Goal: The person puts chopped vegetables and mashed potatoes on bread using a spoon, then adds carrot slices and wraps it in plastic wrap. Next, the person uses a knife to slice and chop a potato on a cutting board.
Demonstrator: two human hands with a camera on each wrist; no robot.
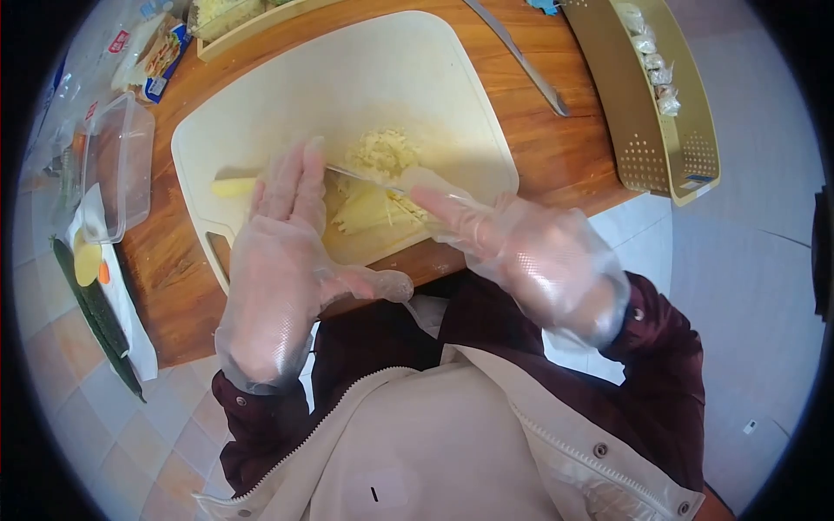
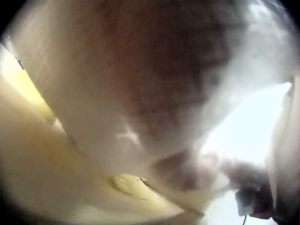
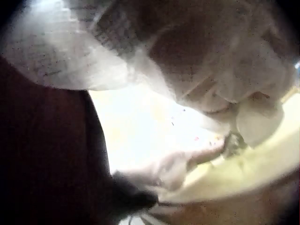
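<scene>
- While the flat pile of yellow strips (image 1: 369, 213) lies near the middle of the frame, a thin knife (image 1: 363, 178) slants just above it.
- Small chopped yellow bits (image 1: 387, 149) sit in a heap on the upper side of the knife.
- The right hand (image 1: 530, 252), right of the middle, grips the knife, with its fingers clamped round the handle end.
- The left hand (image 1: 282, 252), left of the middle, has long straight fingers close together and pointing up; its thumb sticks out to the right, apart from them.
- The knife's tip is right beside the left fingers, but I cannot tell if they touch.
- Both hands wear clear, crinkly gloves.
- One yellow stick (image 1: 231, 187) lies just left of the left fingers.
- All this food is on a big white cutting board (image 1: 287, 95), on a brown wooden table (image 1: 565, 165).
- At the left are a clear plastic box (image 1: 130, 165) and a long green cucumber (image 1: 100, 321).
- At the upper right are a long metal strip (image 1: 521, 61) and a gold basket (image 1: 621, 104) with small wrapped lumps (image 1: 656, 65) in a row.
</scene>
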